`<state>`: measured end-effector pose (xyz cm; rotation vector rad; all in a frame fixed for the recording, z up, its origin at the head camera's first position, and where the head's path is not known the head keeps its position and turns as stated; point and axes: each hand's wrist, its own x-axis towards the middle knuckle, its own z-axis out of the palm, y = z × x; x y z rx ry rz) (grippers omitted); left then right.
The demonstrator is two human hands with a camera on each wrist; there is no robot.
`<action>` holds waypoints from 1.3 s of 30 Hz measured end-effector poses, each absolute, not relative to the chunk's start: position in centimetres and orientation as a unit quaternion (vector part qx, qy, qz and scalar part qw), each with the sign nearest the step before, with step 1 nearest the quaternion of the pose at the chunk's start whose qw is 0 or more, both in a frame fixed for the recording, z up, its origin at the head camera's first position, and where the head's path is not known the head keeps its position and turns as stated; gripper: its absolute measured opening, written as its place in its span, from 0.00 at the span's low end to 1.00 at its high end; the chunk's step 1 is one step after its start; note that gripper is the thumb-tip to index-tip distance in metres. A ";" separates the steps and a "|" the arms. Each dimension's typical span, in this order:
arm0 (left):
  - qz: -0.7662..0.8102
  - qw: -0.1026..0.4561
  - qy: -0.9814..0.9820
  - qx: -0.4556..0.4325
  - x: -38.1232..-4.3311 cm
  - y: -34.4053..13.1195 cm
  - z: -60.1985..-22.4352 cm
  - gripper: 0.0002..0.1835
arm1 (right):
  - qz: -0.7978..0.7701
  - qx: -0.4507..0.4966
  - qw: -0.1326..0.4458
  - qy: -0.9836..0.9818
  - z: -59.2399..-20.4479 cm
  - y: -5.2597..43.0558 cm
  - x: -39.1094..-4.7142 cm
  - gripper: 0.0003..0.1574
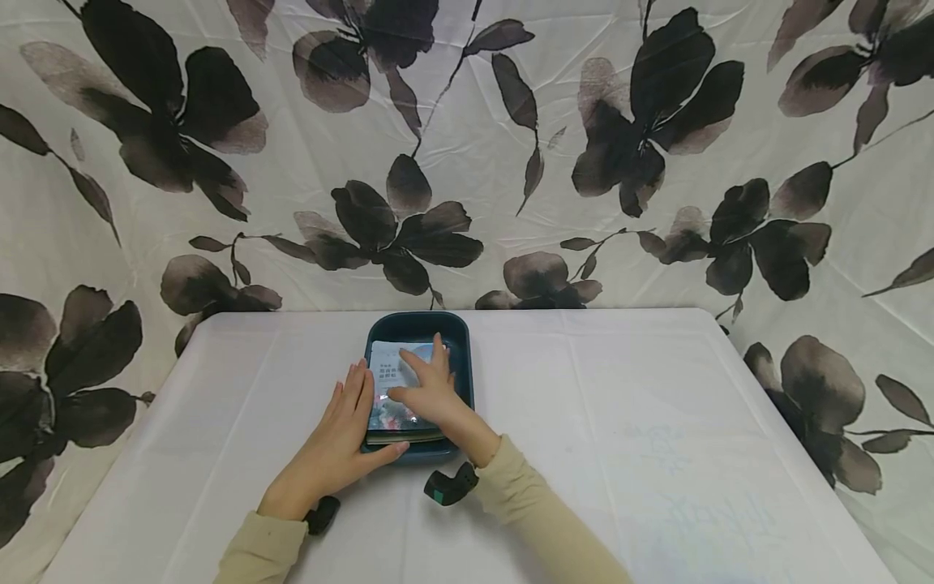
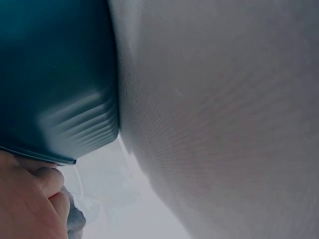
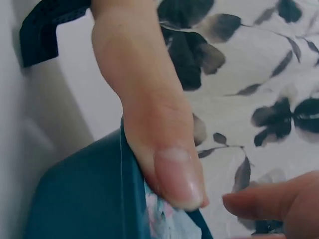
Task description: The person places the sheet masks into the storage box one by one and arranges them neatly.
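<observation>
A dark teal plastic bin point(image 1: 461, 349) stands near the table's far edge. Inside lies a pale blue book point(image 1: 390, 369) with printed characters and a pink floral pattern; page edges or further layers show along its near side. My left hand point(image 1: 339, 438) lies along the bin's left rim, fingers straight and thumb stretched across the near side. Over the book's right part is my right hand point(image 1: 430, 393), its fingers spread; whether they touch the cover I cannot tell. In the right wrist view, the thumb point(image 3: 174, 169) is beside the bin's rim. The left wrist view shows the bin's ribbed outer wall point(image 2: 60, 84).
A white cloth covers the table point(image 1: 642, 422), with faint bluish marks at the right. Behind it hangs a white curtain point(image 1: 525, 227) with dark flowers. Black wrist devices, such as the one at the right wrist point(image 1: 451, 485), sit close to the tabletop.
</observation>
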<state>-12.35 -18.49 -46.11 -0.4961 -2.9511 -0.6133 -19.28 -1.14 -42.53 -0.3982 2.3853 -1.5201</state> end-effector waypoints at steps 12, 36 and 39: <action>-0.204 0.049 -0.962 -0.173 -12.4 -18.6 -46.1 0.64 | -0.321 -0.242 0.172 0.899 -42.4 -2.8 -19.3 0.38; -0.204 0.049 -0.962 -0.173 -12.3 -18.6 -45.7 0.64 | -0.308 -0.242 0.150 0.908 -41.5 -1.3 -19.2 0.28; -0.206 0.042 -0.963 -0.171 -12.3 -18.7 -45.6 0.64 | -0.320 -0.252 0.142 0.902 -40.7 -0.3 -19.2 0.26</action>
